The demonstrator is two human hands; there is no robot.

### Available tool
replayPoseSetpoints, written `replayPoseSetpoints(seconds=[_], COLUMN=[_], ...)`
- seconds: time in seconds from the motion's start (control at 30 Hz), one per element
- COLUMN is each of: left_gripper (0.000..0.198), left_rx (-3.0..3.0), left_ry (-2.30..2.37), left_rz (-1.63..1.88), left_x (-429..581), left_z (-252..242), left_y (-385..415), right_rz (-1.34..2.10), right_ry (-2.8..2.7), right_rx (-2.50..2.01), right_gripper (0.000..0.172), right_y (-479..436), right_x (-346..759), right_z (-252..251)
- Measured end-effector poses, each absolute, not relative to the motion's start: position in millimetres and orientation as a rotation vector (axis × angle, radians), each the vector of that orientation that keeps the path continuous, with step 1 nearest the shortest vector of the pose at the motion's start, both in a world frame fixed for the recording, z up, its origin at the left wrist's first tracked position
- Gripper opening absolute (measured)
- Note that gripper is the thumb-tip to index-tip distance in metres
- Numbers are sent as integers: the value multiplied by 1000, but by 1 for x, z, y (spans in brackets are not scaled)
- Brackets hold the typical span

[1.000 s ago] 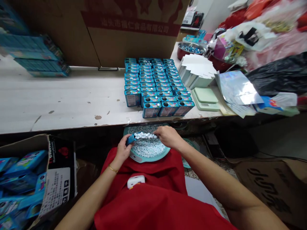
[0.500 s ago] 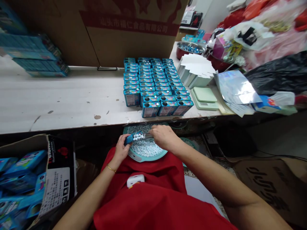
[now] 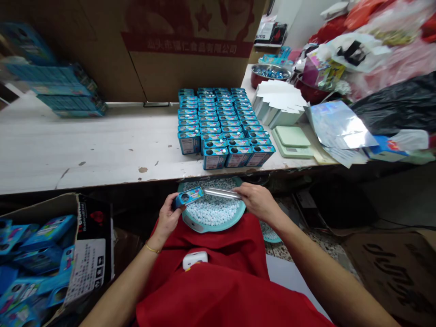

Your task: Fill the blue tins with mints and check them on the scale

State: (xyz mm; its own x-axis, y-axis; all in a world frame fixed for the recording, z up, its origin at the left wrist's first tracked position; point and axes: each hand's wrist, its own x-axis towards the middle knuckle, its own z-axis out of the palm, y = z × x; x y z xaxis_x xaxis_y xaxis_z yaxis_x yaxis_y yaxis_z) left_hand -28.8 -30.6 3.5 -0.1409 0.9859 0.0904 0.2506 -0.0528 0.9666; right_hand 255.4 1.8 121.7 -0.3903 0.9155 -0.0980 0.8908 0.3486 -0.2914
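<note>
My left hand grips a small blue candy box by its near end. The box's printed top shows a round dark hole. My right hand is closed around the end of a metal scoop, which points left with its tip beside the box. Both are over a turquoise basin resting at my lap. Small white pellets fill this basin. What the scoop contains, if anything, cannot be made out.
Rows of blue candy boxes stand on the white table. To their right are a green scale and stacked white cards. A carton of blue boxes stands at lower left. A white case lies on my lap.
The scoop has drawn back to the right from the box with my right hand. White pellets heaped on the box's top are gone from view, and its printed top and hole now show.
</note>
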Motion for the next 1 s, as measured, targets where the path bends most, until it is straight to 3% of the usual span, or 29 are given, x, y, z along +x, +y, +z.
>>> replayPoseSetpoints(seconds=[0.17,0.3,0.5,0.67,0.77,0.87,1.0], left_gripper=[42,42,35,53,46,32,20], left_rx=[1335,1437,1587,1738,1516,1084,988], left_ry=[1319,1278,1717,1705,2121,2565,2499], left_rz=[1478,1449,1264,1513,1636,1353,1132], left_x=[-31,-32,-16,-58,-146,-246,-318], left_z=[41,50,50,52,54,58,45], left_y=[8,74,125,72,3,-79,-162], right_rz=[622,785,979,1222,1337,1348,1176], right_ry=[-2201,-2084,-2023,-1815,-1707,-1674,-1758], right_rx=[-1640,-1597,-1559,-1681,-1794,-1851,-1882], right_gripper=[30,30,32,38,40,35,32], right_y=[-5,-11,-17,-11,-6,-6,-12], right_x=[282,278,259,253,256,265,274], right_z=[80,57,35,3,-14,-25,-35])
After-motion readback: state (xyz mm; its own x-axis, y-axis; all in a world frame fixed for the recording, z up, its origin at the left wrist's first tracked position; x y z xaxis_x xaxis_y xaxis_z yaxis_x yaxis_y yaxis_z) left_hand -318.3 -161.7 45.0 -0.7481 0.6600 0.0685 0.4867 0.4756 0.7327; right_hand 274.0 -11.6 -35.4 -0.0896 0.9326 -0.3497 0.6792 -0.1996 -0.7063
